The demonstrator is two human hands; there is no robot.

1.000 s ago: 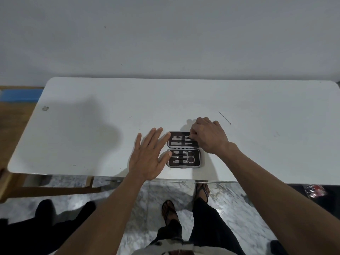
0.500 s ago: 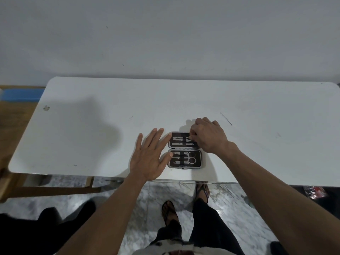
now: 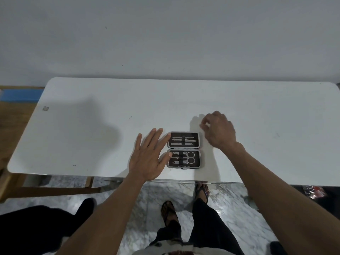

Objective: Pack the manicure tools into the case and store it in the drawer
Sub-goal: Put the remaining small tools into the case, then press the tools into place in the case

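You're looking at a white counter with a few dark specks. The case has a black lining and a grey rim, and its tools are silver. The floor below is grey-and-white marble-patterned. The wall behind is plain pale grey.

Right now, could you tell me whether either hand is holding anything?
Nothing is held: the left hand lies flat touching the open case, and the right hand is empty.
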